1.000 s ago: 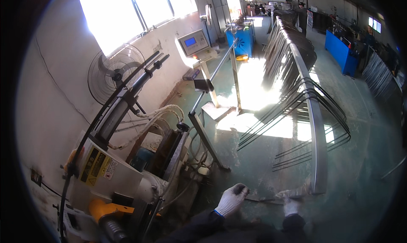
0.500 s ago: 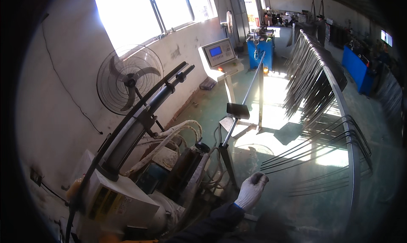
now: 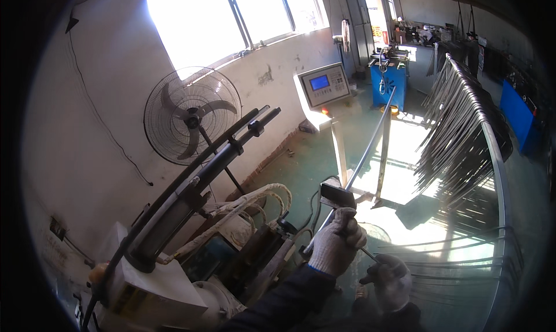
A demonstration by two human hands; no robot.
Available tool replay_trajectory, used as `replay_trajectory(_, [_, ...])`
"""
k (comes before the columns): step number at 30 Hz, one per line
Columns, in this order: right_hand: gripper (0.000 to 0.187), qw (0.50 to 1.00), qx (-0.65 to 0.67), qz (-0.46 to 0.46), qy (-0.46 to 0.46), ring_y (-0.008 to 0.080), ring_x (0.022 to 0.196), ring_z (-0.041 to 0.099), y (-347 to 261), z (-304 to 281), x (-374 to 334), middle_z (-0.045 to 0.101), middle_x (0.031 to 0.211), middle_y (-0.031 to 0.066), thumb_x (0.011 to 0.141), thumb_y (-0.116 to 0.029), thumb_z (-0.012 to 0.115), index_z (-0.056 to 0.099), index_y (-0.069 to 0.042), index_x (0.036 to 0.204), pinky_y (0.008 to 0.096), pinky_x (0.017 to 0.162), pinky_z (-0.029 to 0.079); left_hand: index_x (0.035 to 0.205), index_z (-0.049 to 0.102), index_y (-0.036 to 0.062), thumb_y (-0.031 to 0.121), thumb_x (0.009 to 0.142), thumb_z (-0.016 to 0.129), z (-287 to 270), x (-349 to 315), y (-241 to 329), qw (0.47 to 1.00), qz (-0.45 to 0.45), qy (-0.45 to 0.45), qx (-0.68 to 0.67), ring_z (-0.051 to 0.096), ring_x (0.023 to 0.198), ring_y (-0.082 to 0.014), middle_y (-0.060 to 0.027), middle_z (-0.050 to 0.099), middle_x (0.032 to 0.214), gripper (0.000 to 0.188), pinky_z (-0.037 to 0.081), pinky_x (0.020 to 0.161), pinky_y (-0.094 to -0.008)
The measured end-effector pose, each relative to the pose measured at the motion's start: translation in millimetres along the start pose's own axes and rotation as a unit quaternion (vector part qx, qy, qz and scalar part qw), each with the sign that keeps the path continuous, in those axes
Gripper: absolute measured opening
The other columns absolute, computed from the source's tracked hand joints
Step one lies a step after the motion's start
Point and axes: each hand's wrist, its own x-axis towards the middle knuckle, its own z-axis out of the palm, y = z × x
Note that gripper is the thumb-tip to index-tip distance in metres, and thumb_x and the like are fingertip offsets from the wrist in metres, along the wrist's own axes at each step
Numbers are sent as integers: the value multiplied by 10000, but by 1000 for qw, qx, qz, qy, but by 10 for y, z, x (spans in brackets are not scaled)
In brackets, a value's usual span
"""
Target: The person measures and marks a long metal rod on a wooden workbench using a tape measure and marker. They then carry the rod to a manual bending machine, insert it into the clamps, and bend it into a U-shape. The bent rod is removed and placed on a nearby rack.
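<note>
My left hand [image 3: 337,243], in a white knitted glove, is closed just in front of a dark block on a long steel bar. A short stretch of thin metal rod [image 3: 368,255] shows between it and my right hand [image 3: 391,280]. The right hand wears a glove with a grey palm, is somewhat blurred, and has its fingers curled at the lower end of that rod. The rest of the rod is hidden by the hands. Several bent thin rods [image 3: 452,265] hang to the right over a metal rail [image 3: 493,158].
A dense bundle of rods [image 3: 457,129] hangs farther along the rail. The steel bar [image 3: 370,141] runs away toward a blue machine [image 3: 389,83]. To the left stand a control panel [image 3: 324,86], a fan [image 3: 194,117] and a machine with a slanted dark cylinder [image 3: 168,227].
My right hand has come into view beside the left. The left hand has shifted slightly up and left, with a thin rod now visible between both hands. The view has turned left.
</note>
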Motion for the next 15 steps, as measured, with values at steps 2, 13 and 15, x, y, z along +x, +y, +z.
replay_trajectory(2, [438, 999, 5, -33, -22, 294, 875, 799, -42, 82, 499, 802, 1013, 172, 1124, -298, 828, 715, 54, 1357, 464, 785, 717, 1262, 663, 81, 300, 1265, 543, -31, 271, 125, 1000, 19, 4, -6, 490, 737, -191, -20, 555, 914, 250, 448, 797, -398])
replay_trajectory(13, [557, 973, -30, 196, -117, 325, 866, 784, -129, 956, 2440, 767, 1031, 207, 1245, -459, 586, 663, 82, 1353, 468, 755, 699, 1473, 638, 0, 198, 1178, 691, -41, 706, 964, 959, 245, 44, 135, 719, 1195, -340, -177, 723, 1239, 359, 552, 1163, -556])
replay_trajectory(15, [566, 963, -27, 241, -119, 323, 826, 758, -62, 1251, 2642, 738, 1018, 219, 1251, -442, 573, 621, 109, 1366, 454, 741, 677, 1368, 710, -15, 294, 1190, 723, -22, 724, 1126, 923, 258, 105, 264, 743, 1190, -288, -154, 769, 1223, 357, 585, 1117, -480])
